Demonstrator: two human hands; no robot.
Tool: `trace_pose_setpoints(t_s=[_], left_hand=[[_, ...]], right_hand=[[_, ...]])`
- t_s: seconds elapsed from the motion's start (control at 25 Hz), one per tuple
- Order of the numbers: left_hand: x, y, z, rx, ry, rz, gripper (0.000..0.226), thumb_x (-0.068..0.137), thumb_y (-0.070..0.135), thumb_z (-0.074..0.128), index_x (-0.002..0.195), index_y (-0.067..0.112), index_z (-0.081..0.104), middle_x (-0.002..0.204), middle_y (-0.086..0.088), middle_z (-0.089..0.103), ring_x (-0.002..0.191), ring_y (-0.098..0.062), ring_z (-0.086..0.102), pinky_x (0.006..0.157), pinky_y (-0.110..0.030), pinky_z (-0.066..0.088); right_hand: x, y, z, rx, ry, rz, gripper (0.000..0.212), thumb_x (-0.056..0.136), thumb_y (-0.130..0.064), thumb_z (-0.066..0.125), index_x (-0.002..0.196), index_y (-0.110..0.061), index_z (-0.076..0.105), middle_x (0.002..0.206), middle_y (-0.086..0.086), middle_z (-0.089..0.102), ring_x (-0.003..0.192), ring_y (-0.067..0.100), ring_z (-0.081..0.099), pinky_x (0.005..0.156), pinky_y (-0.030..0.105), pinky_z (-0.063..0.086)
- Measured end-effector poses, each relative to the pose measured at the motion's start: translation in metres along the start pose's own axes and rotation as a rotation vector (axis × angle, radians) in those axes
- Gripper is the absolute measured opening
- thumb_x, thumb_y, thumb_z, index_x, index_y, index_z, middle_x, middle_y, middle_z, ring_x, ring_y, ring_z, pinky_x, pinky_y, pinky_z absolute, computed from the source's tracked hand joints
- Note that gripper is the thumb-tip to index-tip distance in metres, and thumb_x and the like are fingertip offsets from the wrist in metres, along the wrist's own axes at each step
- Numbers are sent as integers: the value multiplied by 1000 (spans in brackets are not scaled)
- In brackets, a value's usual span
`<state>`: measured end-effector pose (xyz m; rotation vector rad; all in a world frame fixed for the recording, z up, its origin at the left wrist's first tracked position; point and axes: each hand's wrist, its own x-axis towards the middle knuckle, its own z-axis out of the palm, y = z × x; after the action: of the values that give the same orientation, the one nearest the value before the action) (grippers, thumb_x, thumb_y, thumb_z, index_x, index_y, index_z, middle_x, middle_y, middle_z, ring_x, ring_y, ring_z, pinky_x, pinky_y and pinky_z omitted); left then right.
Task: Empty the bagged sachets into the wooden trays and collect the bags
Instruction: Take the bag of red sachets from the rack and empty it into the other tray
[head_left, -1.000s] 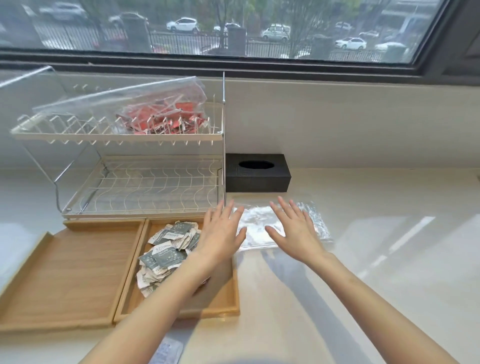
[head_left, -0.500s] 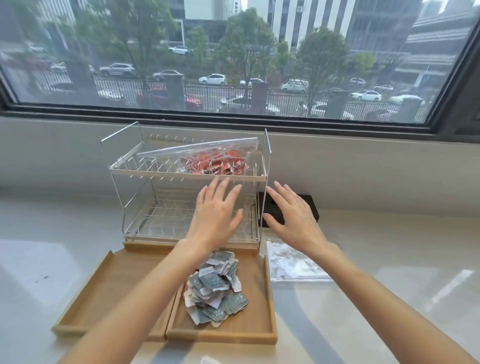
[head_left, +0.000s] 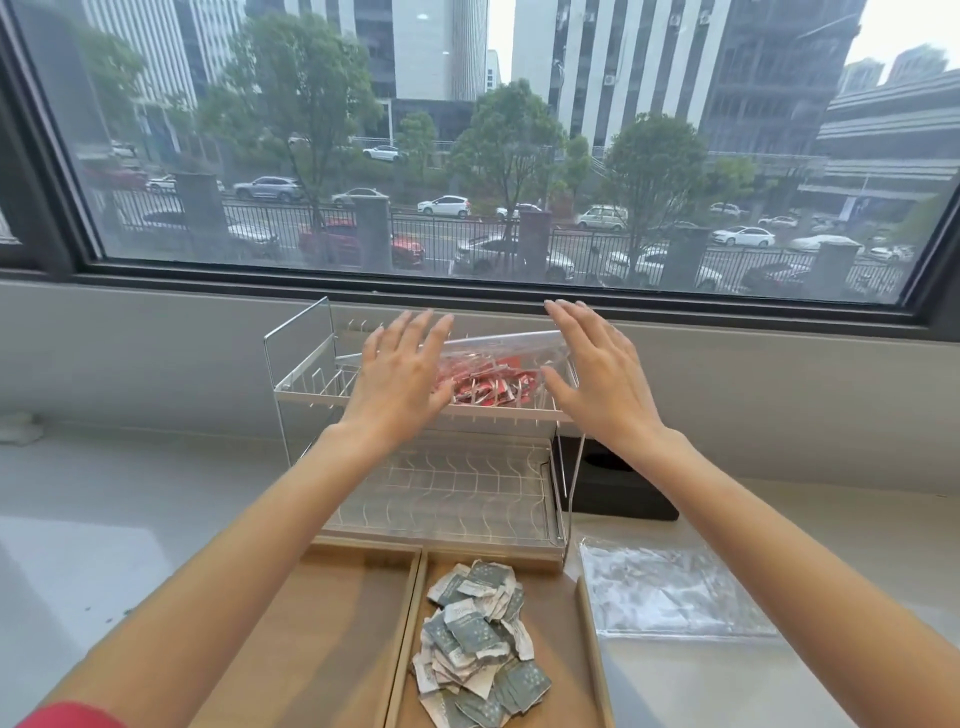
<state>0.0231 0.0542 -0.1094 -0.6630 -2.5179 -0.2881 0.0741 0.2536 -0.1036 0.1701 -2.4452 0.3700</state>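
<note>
On the rack's (head_left: 415, 410) top shelf, bag of red sachets (head_left: 493, 374) between both released grips, left hand (head_left: 400, 379), right hand (head_left: 597, 379)

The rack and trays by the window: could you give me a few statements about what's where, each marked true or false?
1. The bag of red sachets lies on the wire rack's upper shelf. True.
2. The left tray holds the grey sachets. False: the grey sachets are in the right tray; the left one is bare.
3. Both hands grip the bag. False: the left hand and right hand are open.
4. An empty clear bag lies right of the trays. True.
</note>
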Motion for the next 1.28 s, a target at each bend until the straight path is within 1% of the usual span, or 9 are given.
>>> trace_pose_setpoints(t_s=[0.12,0.32,0.44,0.56,0.8,0.96,1.08,1.2,1.28], left_hand=[[12,-18,11,42,-78,-8,60,89,30,47,141,18,20,149,-8,29,138,-24,23,113,-42,12],[25,-42,20,19,-29,-34,29,92,16,41,119,15,52,121,-7,61,112,-26,54,98,-37,30],[36,-48,5,-44,15,-52,27,95,19,37,105,11,60,108,-9,68,97,-31,61,86,-37,39],[68,-45,-22,-37,96,5,23,95,18,39,100,10,60,103,-10,69,92,-29,61,84,-36,37],[133,-34,-71,41,210,40,23,95,13,36,100,9,58,110,-9,66,100,-29,59,90,-40,34],[141,-30,-97,34,353,80,22,94,12,39,101,9,60,106,-9,67,99,-30,59,92,-42,33],[133,-24,-111,13,505,115,24,95,16,38,98,7,60,97,-12,68,93,-31,60,89,-40,32],[114,-24,-115,-23,616,171,21,92,15,43,92,6,62,88,-12,69,84,-31,61,80,-36,32],[97,-27,-115,16,611,269,17,89,14,47,88,8,62,79,-10,69,74,-30,62,75,-34,33]], right_hand=[[20,2,5,-61,-123,-1,54,88,-22,54,139,-20,35,145,2,41,136,20,34,112,38,25],[38,9,13,17,-106,124,27,92,-17,47,113,-19,64,111,6,70,103,28,62,87,42,50],[44,11,7,65,-66,168,24,92,-18,49,107,-17,68,104,6,72,97,27,64,81,36,50],[64,16,-8,47,-27,197,23,93,-23,49,105,-19,68,103,8,72,96,30,63,74,33,44],[119,12,-48,74,132,265,22,92,-24,50,104,-20,67,104,10,70,98,33,62,72,35,44],[132,10,-69,101,240,214,22,92,-23,51,108,-18,66,104,10,71,97,32,63,74,37,49],[129,1,-85,169,320,125,22,91,-15,53,108,-10,64,106,12,71,99,28,64,83,39,52],[113,-5,-95,206,370,66,21,89,-12,55,107,-6,65,105,12,71,98,23,64,83,28,47],[98,-8,-99,257,366,72,20,88,-12,57,105,-6,66,103,11,71,96,22,65,84,26,48]])
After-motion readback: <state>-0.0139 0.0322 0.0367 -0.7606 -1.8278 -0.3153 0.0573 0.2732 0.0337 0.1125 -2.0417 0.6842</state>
